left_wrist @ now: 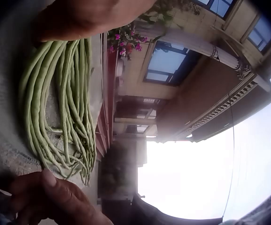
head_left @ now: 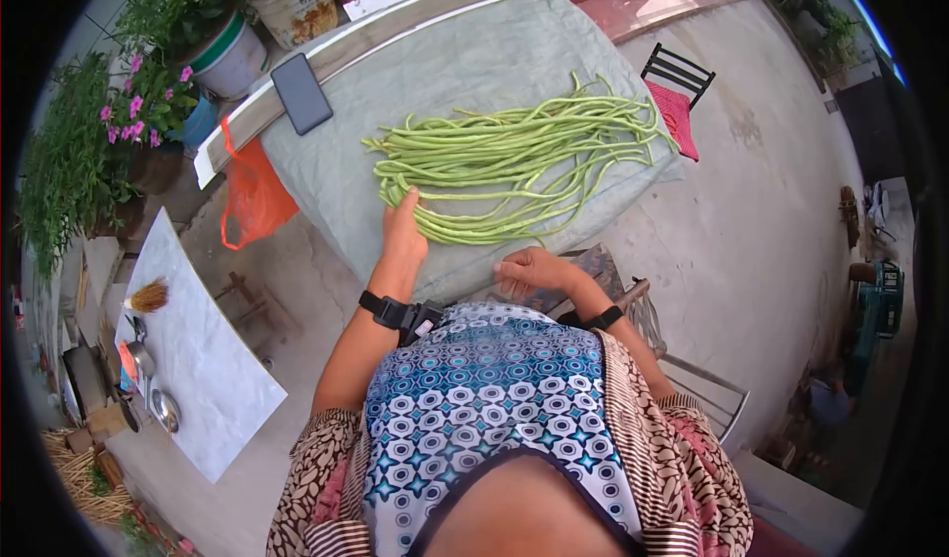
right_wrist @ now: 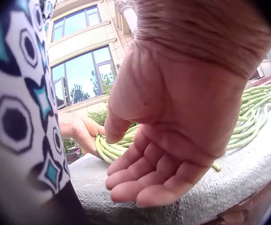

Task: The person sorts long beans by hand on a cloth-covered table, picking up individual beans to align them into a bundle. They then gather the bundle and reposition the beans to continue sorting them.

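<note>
Long green beans (head_left: 514, 157) lie spread in a loose bundle across the cloth-covered table (head_left: 346, 186). My left hand (head_left: 403, 236) grips the near-left ends of several beans, thumb on top; in the left wrist view the beans (left_wrist: 41, 93) run out from under that hand (left_wrist: 88, 16). At the table's near edge, close to my body, my right hand (head_left: 539, 270) hangs with relaxed, slightly bent fingers and holds nothing. The right wrist view shows its palm (right_wrist: 173, 108) and loose fingers, with the left hand (right_wrist: 81, 131) at the bean ends behind it.
A phone (head_left: 301, 93) lies at the table's far left corner, with an orange bag (head_left: 257, 196) hanging beside it. Flower pots (head_left: 229, 58) stand beyond. A chair with a red cushion (head_left: 672, 117) is at the right, a marble-topped side table (head_left: 203, 359) at the left.
</note>
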